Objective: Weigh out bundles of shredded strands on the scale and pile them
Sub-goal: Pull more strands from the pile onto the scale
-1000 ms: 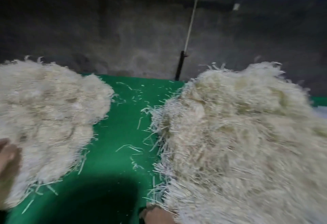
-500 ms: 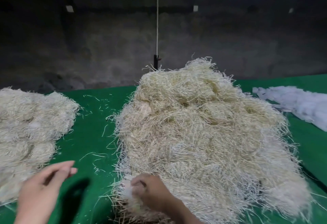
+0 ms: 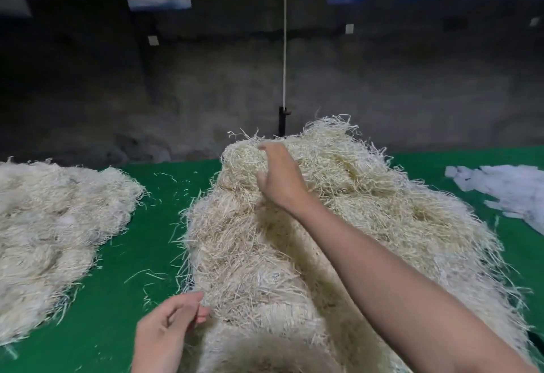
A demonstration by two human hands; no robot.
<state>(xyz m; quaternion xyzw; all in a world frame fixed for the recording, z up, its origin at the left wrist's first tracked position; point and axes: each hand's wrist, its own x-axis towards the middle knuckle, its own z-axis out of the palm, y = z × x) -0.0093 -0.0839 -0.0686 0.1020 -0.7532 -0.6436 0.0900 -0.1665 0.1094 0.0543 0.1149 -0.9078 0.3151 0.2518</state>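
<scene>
1. Nearest to the camera, the left hand (image 3: pixel 172 324) lies half curled at the near edge of the big heap (image 3: pixel 235 255); whether it pinches strands, I cannot tell.
2. Further, the right hand (image 3: pixel 279 179) grips a clump (image 3: pixel 244 160) at the heap's top (fingers dug in).
3. A second pile (image 3: pixel 53 225) lies to the left, apart, on the green table (image 3: pixel 112 313); no scale is visible.
4. Risk: the tangled strands may drag extra ones along and scatter them.

The right arm stretches far forward, its hand (image 3: pixel 279 179) palm down on the top of the heap of shredded strands (image 3: pixel 368 225), fingers curled into it. The left hand (image 3: pixel 172 327) waits at the heap's near-left edge, fingers loosely bent.
</scene>
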